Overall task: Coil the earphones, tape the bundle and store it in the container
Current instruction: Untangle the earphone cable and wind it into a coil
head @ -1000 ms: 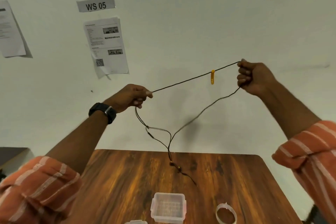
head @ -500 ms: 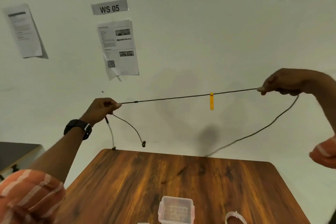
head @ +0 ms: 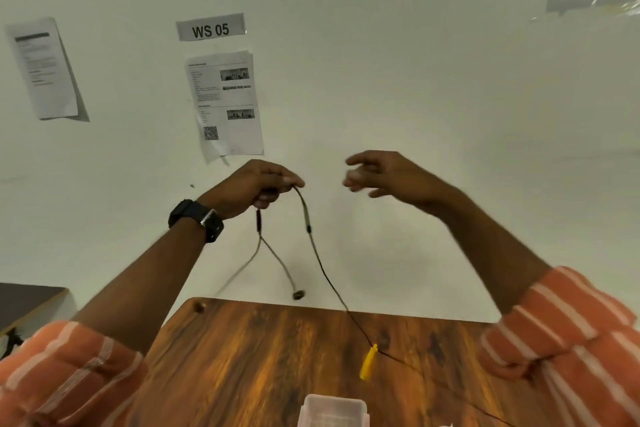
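Earphones [head: 313, 246] dangle from the left hand [head: 258, 188], pinched so the cord hangs free for coiling. Right hand [head: 388, 173] hovers nearby, grip spread, holding nothing.

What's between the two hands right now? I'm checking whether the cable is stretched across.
Nothing: in the head view the gap between left hand and open right hand shows bare wall. The cable hangs from the left hand.
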Demonstrator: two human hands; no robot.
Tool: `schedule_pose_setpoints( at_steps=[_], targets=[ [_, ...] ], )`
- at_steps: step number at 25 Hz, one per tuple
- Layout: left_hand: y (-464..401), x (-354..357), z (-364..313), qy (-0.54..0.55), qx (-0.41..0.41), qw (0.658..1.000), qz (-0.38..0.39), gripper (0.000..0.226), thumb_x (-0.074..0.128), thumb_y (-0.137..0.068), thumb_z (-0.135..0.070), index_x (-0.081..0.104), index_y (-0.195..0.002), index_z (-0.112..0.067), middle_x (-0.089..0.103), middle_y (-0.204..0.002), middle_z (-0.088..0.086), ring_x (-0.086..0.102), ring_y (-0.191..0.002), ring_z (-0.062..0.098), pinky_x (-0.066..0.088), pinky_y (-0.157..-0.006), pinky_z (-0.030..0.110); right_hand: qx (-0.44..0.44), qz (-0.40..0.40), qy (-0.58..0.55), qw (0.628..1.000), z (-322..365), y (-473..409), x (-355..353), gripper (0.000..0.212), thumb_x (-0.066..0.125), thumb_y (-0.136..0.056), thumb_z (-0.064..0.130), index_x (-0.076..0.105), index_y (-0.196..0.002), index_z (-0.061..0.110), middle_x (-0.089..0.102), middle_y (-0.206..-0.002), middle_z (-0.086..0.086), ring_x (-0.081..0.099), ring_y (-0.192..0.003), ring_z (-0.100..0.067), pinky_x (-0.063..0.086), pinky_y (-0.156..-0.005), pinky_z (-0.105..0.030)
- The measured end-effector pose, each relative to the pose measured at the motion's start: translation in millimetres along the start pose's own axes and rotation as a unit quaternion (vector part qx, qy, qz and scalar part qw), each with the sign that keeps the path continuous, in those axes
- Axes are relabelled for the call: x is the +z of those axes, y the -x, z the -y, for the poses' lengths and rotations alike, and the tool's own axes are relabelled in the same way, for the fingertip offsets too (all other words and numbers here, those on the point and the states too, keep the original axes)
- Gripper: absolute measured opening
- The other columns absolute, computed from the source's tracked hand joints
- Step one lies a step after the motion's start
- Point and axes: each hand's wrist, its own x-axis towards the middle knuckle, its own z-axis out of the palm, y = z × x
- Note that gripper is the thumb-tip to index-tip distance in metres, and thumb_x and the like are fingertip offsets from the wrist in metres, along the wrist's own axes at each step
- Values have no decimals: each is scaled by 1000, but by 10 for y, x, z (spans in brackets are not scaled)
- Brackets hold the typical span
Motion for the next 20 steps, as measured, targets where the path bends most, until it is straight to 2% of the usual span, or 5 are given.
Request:
schedule_pose_setpoints(
  at_steps=[3,7,11,16,20],
  targets=[
    [-254,283,-331,8,19,1000,14,14,53,-95,-9,65,-103,-7,52,-62,-4,34,-48,8,29,-42,18,16,62,-61,996,246,-290,460,51,55,-93,57,56,-124,17,75,-91,1,71,-85,-15,51,-80,-34],
    [-303,365,-411,31,5,999,34,10,58,-96,-19,65,-101,-14,60,-69,-1,38,-46,7,33,-43,19,19,4,-55,998,134,-373,152,33,59,-96,41,72,-83,13,36,-49,10,27,-49,-11,24,-44,-22],
    [-137,577,-179,38,3,997,73,19,54,-99,-23,70,-94,-14,49,-57,-8,46,-49,9,49,-54,22,-21,-84,-12,996,152,-408,-387,32,62,-95,39,70,-74,15,38,-45,12,29,-45,-8,27,-42,-18],
    [162,795,80,222,6,968,118,30,38,-104,-21,63,-90,-12,39,-55,-9,42,-48,10,52,-84,37,-40,-174,-30,983,145,-501,-772,35,59,-98,36,65,-82,5,43,-45,14,33,-42,-4,31,-46,-20],
    [376,920,142,362,8,920,150,32,37,-103,-21,62,-86,-11,41,-52,-8,46,-50,12,55,-80,36,-38,-252,-132,958,-2,-582,-776,32,58,-98,36,64,-77,13,38,-49,8,30,-40,-6,32,-47,-24]
  ],
)
